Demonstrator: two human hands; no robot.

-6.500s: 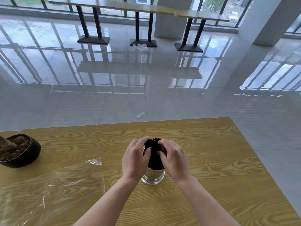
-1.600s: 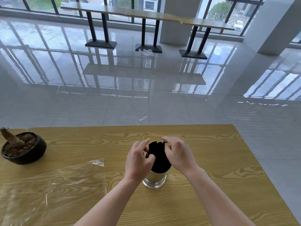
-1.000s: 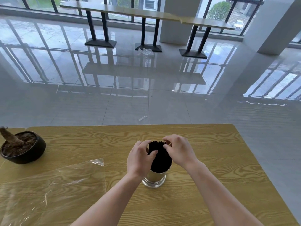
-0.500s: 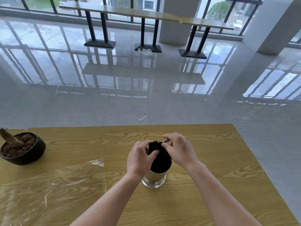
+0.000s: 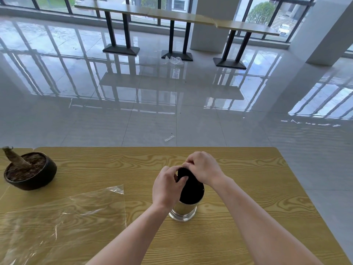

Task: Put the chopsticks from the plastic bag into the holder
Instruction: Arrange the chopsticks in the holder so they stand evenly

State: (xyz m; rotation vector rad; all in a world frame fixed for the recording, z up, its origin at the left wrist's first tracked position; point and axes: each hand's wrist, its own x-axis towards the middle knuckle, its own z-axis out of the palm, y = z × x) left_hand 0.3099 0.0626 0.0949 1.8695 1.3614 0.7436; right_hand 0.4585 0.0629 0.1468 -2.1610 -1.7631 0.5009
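Black chopsticks (image 5: 190,188) stood as an upright bundle in the steel holder (image 5: 183,210) at table centre, long axis near vertical, left hand (image 5: 166,186) and right hand (image 5: 203,168) equally near, each pinching the bundle's top, plastic bag (image 5: 63,217) lying empty well to the left.

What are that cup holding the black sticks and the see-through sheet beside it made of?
The holder looks like polished metal, probably stainless steel: its wall mirrors the wood grain. The plastic bag is thin clear film, glossy and creased, with the table showing through. The chopsticks are matte black; material unclear.
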